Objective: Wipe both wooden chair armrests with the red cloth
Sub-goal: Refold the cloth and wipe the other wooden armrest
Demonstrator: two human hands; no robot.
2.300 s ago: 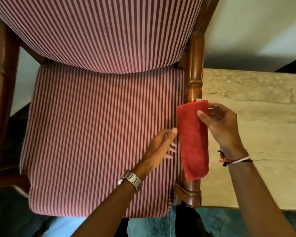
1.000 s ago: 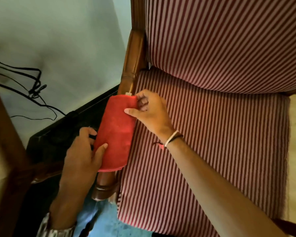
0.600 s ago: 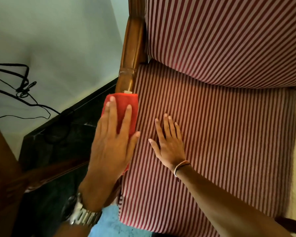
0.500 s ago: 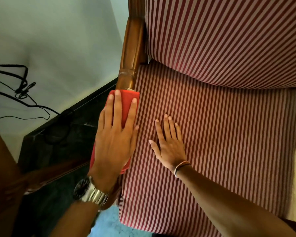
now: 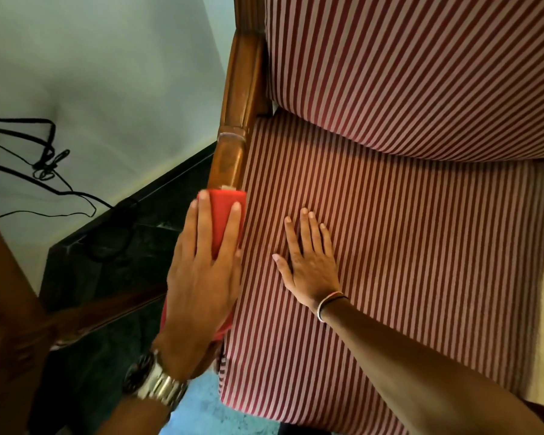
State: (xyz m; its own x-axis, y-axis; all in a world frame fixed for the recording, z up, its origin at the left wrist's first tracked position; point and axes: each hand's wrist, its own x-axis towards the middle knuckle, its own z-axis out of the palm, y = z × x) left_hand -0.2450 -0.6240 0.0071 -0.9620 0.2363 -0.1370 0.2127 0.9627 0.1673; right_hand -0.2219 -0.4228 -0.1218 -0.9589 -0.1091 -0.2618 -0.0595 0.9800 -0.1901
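Observation:
The red cloth (image 5: 222, 211) is folded over the chair's left wooden armrest (image 5: 233, 146). My left hand (image 5: 201, 277) lies flat on top of it, fingers stretched out, pressing it onto the wood. Bare armrest shows beyond the cloth, up to the backrest. My right hand (image 5: 308, 265) rests palm down, fingers spread, on the striped seat cushion (image 5: 421, 246) beside the armrest and holds nothing. The right armrest is out of view.
The striped backrest (image 5: 421, 58) fills the top right. Black cables (image 5: 44, 161) hang along the pale wall at left. A dark floor strip (image 5: 107, 246) runs below them, and another wooden frame (image 5: 10, 293) stands at the far left.
The cloth went from the right armrest to the left one. My right hand let go and settled on the seat. My left hand flattened on the cloth and slid it slightly toward me.

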